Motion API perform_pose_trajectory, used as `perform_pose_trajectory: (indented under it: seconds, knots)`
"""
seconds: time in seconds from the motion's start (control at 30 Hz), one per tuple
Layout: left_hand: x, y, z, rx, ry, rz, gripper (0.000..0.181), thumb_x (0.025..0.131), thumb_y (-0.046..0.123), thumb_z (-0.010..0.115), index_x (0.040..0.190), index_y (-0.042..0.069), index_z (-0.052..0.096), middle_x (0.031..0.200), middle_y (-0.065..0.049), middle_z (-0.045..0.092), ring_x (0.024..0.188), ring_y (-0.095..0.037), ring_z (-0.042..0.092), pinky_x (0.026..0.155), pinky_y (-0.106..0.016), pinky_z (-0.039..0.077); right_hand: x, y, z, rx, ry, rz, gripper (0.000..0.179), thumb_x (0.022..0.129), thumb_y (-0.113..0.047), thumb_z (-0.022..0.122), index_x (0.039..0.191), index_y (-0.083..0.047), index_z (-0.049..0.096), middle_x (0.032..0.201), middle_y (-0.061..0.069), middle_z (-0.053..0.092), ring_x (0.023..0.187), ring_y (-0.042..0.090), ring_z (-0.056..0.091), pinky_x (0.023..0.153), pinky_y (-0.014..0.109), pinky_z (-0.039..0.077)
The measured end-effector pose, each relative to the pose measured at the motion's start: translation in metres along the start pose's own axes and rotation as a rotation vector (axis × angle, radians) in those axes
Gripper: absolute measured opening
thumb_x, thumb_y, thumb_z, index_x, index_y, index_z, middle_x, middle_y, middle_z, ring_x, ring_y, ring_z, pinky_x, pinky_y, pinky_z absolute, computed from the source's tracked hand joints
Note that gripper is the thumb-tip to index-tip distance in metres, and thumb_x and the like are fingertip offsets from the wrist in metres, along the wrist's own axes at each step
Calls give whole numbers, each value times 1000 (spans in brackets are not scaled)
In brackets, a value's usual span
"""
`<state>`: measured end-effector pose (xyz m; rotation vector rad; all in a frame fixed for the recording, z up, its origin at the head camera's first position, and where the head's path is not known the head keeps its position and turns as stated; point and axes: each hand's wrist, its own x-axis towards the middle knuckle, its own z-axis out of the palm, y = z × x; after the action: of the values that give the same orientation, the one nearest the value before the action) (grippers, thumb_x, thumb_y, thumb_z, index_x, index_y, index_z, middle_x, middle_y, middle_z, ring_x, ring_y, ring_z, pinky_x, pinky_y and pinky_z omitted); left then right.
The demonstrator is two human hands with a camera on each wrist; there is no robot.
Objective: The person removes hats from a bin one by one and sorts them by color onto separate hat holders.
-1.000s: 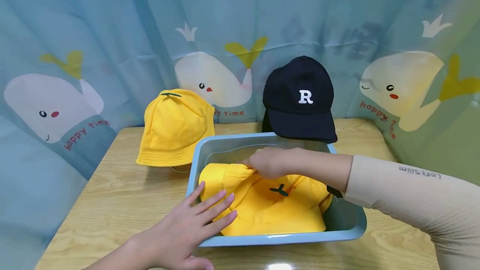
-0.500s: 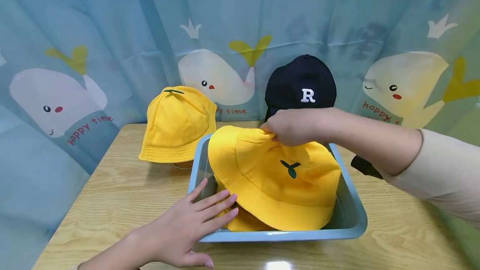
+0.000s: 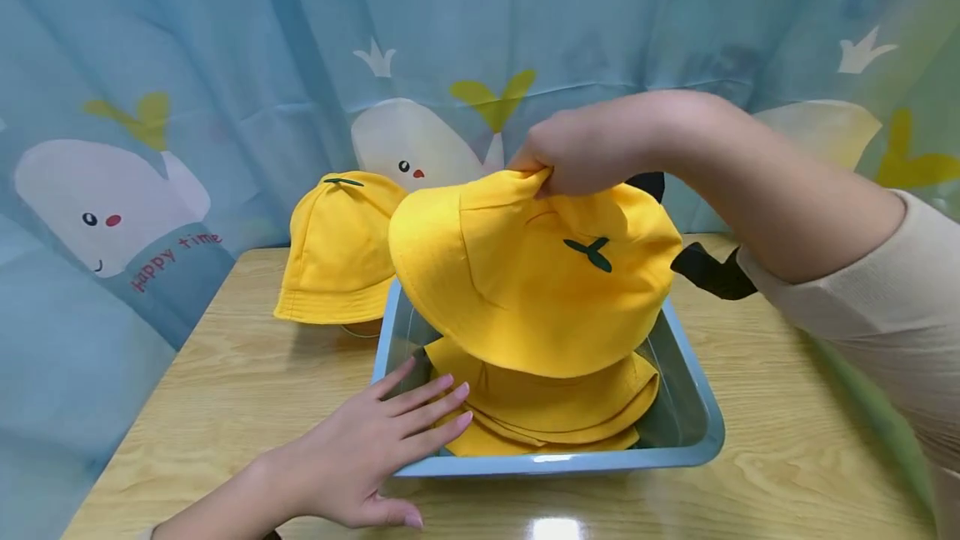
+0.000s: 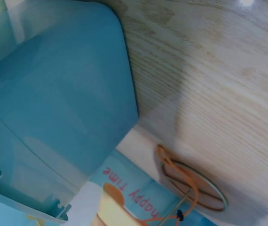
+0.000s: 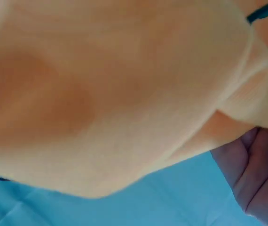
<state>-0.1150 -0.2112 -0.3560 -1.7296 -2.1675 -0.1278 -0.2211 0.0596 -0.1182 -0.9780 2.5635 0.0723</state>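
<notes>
While the left hand (image 3: 378, 444) splays at the bin (image 3: 555, 465), the right hand (image 3: 581, 148) grips a yellow hat (image 3: 525, 290) above it, brim downward, longest sideways.

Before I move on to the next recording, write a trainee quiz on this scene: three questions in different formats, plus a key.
1. Which hand holds up a yellow hat? (A) the left (B) the right (C) both
2. True or false: the blue tray has nothing inside it.
3. Fill in: the sprig on the held hat is dark ____.

Key:
1. B, the right hand.
2. False; folded yellow fabric lies in the blue tray.
3. Green.
</notes>
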Motion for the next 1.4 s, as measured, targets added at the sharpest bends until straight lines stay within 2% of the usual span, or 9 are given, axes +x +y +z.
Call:
perform_pose_trajectory:
  seconds: [0.4, 0.53, 0.67, 0.87, 0.97, 1.07, 1.17, 1.27, 1.4]
  knots:
    - [2, -5, 2, 21, -18, 0, 74, 97, 60, 16, 147, 7, 32, 153, -11, 29, 141, -27, 29, 116, -50, 12, 22, 3, -34, -65, 182, 31, 19, 97, -3, 45, 90, -8, 62, 68, 4, 34, 64, 20, 42, 63, 29, 38]
    - [4, -6, 4, 51, -32, 13, 73, 97, 59, 18, 148, 8, 32, 154, -10, 28, 140, -26, 30, 114, -52, 18, 28, -3, -38, -103, 264, 20, 25, 97, 1, 41, 101, -9, 63, 77, 8, 45, 71, 23, 47, 67, 29, 40]
    - [3, -6, 6, 60, -54, 17, 74, 97, 60, 21, 148, 7, 31, 155, -11, 26, 141, -27, 29, 115, -52, 16, 33, -12, -33, -170, 336, -12, 37, 99, -1, 41, 126, -17, 60, 101, 8, 61, 82, 24, 52, 75, 33, 45]
    - [6, -6, 9, 71, -55, 13, 75, 97, 61, 21, 148, 7, 31, 155, -10, 23, 141, -27, 28, 114, -51, 17, 44, -20, -22, -407, 468, -55, 51, 100, -6, 44, 145, -28, 39, 116, 9, 63, 80, 28, 55, 70, 38, 49]
    - [7, -6, 10, 80, -44, 14, 74, 97, 60, 21, 147, 7, 33, 155, -10, 24, 141, -27, 29, 113, -52, 19, 52, -20, -14, -569, 571, -104, 56, 96, -1, 49, 146, -23, 37, 127, 9, 58, 72, 29, 56, 61, 39, 51]
    - [8, -6, 11, 88, -44, 15, 74, 97, 60, 19, 147, 7, 34, 155, -10, 24, 141, -26, 29, 114, -51, 18, 64, -18, -2, -694, 722, -190, 52, 95, 0, 51, 143, -20, 43, 133, 11, 55, 85, 30, 64, 58, 39, 53]
    - [8, -6, 11, 95, -40, 27, 73, 98, 59, 20, 148, 8, 32, 155, -11, 24, 140, -26, 30, 114, -51, 19, 78, -12, 14, -797, 933, -326, 38, 99, -8, 47, 136, -16, 51, 130, 13, 58, 106, 27, 63, 71, 40, 57]
    - [8, -6, 12, 92, -20, 48, 72, 98, 57, 20, 148, 6, 31, 154, -13, 26, 140, -27, 31, 113, -52, 22, 92, -6, 24, -883, 1107, -444, 32, 102, -14, 41, 131, -14, 56, 126, 14, 61, 109, 26, 63, 84, 42, 54]
    - [4, -10, 13, 81, 14, 76, 70, 100, 55, 19, 146, 4, 34, 153, -15, 29, 139, -28, 33, 112, -51, 24, 106, 1, 30, -940, 1210, -516, 31, 102, -16, 41, 130, -14, 56, 123, 15, 63, 106, 25, 64, 87, 41, 53]
